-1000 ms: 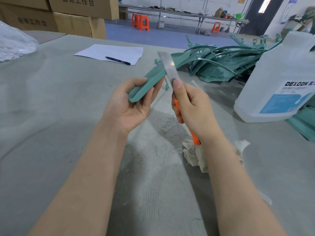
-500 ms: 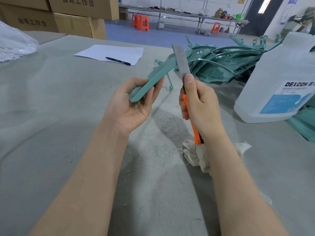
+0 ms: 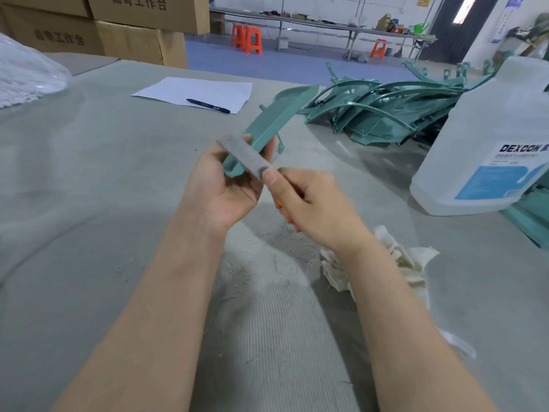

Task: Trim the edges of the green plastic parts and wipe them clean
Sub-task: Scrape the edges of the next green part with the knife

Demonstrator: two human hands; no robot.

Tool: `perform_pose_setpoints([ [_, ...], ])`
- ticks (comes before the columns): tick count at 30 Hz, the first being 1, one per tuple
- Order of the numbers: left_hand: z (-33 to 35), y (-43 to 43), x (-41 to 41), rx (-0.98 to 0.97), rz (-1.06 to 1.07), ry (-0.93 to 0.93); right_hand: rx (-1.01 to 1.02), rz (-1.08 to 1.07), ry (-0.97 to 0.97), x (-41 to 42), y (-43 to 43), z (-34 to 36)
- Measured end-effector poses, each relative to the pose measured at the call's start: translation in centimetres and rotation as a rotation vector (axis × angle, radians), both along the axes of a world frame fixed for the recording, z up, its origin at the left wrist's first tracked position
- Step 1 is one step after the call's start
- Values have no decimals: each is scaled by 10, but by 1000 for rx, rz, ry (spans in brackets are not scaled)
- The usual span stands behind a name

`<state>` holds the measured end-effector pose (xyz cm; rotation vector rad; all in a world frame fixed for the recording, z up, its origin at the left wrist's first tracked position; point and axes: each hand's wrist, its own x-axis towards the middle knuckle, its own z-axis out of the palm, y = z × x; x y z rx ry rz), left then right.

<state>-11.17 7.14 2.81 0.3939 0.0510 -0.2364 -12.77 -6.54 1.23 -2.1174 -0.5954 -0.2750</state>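
My left hand (image 3: 221,185) grips the near end of a long green plastic part (image 3: 277,114), which slants up and away to the right above the table. My right hand (image 3: 315,206) grips an orange-handled knife; its grey blade (image 3: 242,157) lies blurred across the part's near end, pointing up-left, with my thumb pressed on the blade's base. Only a sliver of the orange handle (image 3: 280,203) shows under my fingers. A crumpled off-white cloth (image 3: 407,266) lies on the table behind my right forearm.
A pile of green plastic parts (image 3: 383,114) lies at the back right. A large translucent jug labelled DEXCON (image 3: 487,144) stands at the right. A paper sheet (image 3: 196,92) with a black pen (image 3: 208,106) lies further back. Cardboard boxes (image 3: 133,28) stand beyond the table. Plastic shavings (image 3: 267,263) litter the felt.
The blade swung from pointing up along the part's middle down to its near end, now lying crosswise and pointing left. My right hand came nearer to the left hand. The part stayed held.
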Motion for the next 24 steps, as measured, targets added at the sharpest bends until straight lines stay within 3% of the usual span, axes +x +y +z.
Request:
perform_pose_setpoints([
  [5,-2,1,0,27,28,2,5,62,78,1,-1,0],
  [18,-3,3,-2,326,88,-95,393,-370,23,12,-32,8],
  [24,-3,6,-1,330,82,-114,393,-308,41,11,-31,7],
])
